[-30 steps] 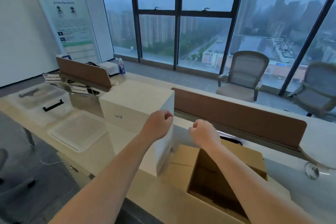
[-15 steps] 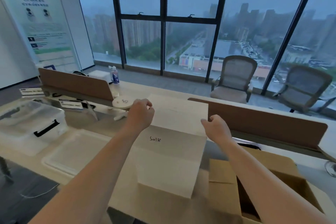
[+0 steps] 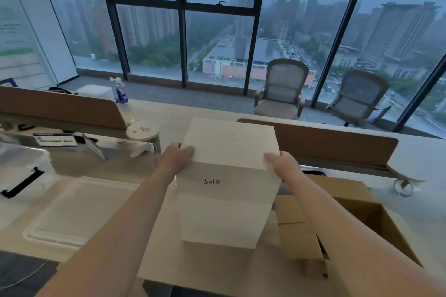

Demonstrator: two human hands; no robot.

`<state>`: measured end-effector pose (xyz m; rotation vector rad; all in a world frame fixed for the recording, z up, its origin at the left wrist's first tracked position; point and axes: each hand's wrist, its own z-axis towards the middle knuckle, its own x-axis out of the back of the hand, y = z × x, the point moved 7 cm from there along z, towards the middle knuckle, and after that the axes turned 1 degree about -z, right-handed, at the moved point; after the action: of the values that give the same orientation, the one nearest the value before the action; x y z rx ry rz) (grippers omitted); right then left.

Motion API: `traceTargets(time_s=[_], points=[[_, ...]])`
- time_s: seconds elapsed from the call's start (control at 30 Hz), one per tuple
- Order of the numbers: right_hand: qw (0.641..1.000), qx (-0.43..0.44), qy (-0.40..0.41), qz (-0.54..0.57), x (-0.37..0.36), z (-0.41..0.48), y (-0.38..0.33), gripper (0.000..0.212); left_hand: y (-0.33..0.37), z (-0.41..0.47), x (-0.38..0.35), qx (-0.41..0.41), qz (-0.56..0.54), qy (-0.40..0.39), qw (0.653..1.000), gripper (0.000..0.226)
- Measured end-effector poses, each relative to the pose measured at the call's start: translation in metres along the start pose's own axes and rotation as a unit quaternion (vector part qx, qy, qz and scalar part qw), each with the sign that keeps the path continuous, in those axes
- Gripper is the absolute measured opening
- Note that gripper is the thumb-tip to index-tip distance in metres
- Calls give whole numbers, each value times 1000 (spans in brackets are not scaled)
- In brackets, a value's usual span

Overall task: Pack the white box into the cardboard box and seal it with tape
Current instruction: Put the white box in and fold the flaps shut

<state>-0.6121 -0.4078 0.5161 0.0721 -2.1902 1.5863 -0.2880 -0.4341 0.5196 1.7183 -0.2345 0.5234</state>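
At the upper edges of the white box (image 3: 224, 200), we clamp our left hand (image 3: 177, 158) and right hand (image 3: 281, 164), one on each side. The box stands upright between them. The open cardboard box (image 3: 376, 219) lies just to its right, nearer the right hand.

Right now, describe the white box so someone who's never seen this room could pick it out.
Below the window, look along the long pale desk to its middle, just left of the open cardboard box. The white box is there, the left hand and right hand holding its top corners. Unlike the clear bins beside it, it has 5018 handwritten on its front.
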Motion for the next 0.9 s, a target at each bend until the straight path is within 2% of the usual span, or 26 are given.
traceTargets(time_s=[0.17,0.33,0.6,0.9], points=[[1000,-14,14,8,-4,-4,0,47,-4,3,-9,4,-73,-28,997,42],[1000,-3,27,12,-1,-8,0,36,-11,4,-11,2,-121,-36,992,58],[999,14,28,45,26,-14,-6,44,30,-17,-11,-62,-118,-6,991,31],[996,35,69,51,124,-24,7,43,92,-51,-76,-108,-86,-27,990,38]])
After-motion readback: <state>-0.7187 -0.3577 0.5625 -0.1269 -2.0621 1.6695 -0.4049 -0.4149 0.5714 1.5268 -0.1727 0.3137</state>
